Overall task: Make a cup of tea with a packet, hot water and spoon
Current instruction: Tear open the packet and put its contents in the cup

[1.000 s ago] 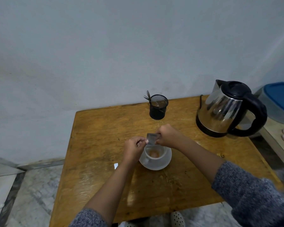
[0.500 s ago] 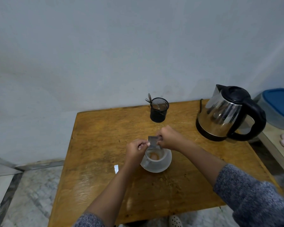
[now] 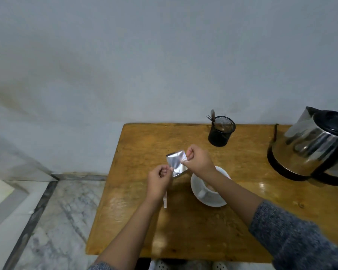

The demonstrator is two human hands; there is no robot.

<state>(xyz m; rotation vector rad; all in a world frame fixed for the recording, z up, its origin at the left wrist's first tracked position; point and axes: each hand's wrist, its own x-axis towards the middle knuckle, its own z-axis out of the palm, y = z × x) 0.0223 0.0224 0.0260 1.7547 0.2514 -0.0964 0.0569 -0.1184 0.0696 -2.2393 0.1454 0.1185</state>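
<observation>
A silver foil packet is held in the air between both hands, just left of the cup. My left hand pinches its lower left corner. My right hand pinches its right edge. The white cup stands on a white saucer on the wooden table, partly hidden by my right forearm; a bit of pale powder shows inside. A steel kettle with a black lid and handle stands at the right. A spoon sticks out of a black mesh holder.
A small torn white strip lies on the table beside my left wrist. The table's far edge meets a grey wall. Marble floor lies to the left, with the table's left edge close to my left arm.
The camera has swung left, so the table now sits right of centre. The packet has moved from above the cup to its left and now shows its flat side.
</observation>
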